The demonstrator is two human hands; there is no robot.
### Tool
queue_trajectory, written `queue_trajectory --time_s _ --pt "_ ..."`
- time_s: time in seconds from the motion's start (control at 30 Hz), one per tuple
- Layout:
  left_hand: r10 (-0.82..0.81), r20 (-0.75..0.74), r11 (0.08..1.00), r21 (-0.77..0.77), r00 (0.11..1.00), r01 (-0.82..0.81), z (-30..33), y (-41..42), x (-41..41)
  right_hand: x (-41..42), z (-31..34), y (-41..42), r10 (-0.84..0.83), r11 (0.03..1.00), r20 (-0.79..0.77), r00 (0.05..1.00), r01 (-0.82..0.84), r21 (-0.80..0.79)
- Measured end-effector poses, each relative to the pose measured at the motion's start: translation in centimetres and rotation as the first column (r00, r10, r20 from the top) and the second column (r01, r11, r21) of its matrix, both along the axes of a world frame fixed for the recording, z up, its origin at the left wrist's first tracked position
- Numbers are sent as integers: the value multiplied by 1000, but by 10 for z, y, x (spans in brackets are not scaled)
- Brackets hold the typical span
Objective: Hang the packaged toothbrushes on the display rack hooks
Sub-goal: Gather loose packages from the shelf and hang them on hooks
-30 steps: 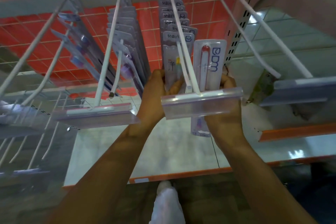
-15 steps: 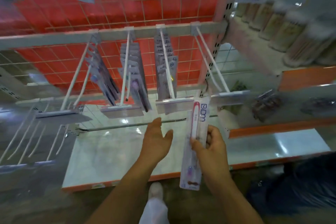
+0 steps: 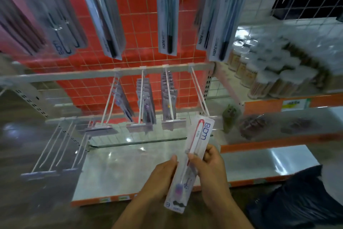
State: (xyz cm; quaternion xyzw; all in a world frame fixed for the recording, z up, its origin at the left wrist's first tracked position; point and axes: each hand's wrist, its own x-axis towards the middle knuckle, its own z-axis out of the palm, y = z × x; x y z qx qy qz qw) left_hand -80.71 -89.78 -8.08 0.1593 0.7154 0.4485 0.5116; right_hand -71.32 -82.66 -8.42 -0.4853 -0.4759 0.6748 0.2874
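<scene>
A packaged toothbrush (image 3: 193,156), white card with a red-and-white brush, stands nearly upright between both hands, well in front of and below the rack. My right hand (image 3: 213,169) grips its right edge at mid-length. My left hand (image 3: 161,176) holds its left edge lower down. Behind, a white rail (image 3: 111,74) carries several hooks; three hold toothbrush packs (image 3: 168,98). The rightmost hook (image 3: 200,97) is bare.
More packaged toothbrushes (image 3: 167,11) hang from an upper row against the red grid wall. A steel shelf (image 3: 130,169) with an orange edge lies below. Bare hooks (image 3: 55,150) stick out at lower left. Jars (image 3: 263,72) fill the right shelf; a dark bag (image 3: 300,197) lies at lower right.
The view has pulled back and up from the hooks. The package came away from the hook and down. My left hand, open half a second ago, now holds the pack too.
</scene>
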Motion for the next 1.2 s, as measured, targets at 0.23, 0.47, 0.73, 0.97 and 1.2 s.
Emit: queue_trajectory --time_s 0.23,0.47,0.73,0.97,1.2 --pt "-272 -110 962 -69 956 266 29 -24 -24 -12 23 -5 -24 997 -158 987 13 -70" --pt "-311 -364 949 -64 878 310 56 -38 -48 -27 37 -12 31 973 17 999 -34 227" --pt "-334 -778 922 -154 532 354 75 -34 -73 -50 40 -11 -196 611 424 884 -228 758" --pt "-306 -921 912 -210 241 353 94 -26 -86 -73 46 -20 -235 286 592 771 -528 800" --pt "-321 -945 878 -270 66 395 101 -30 -111 -103 52 -27 -132 307 593 795 -536 787"
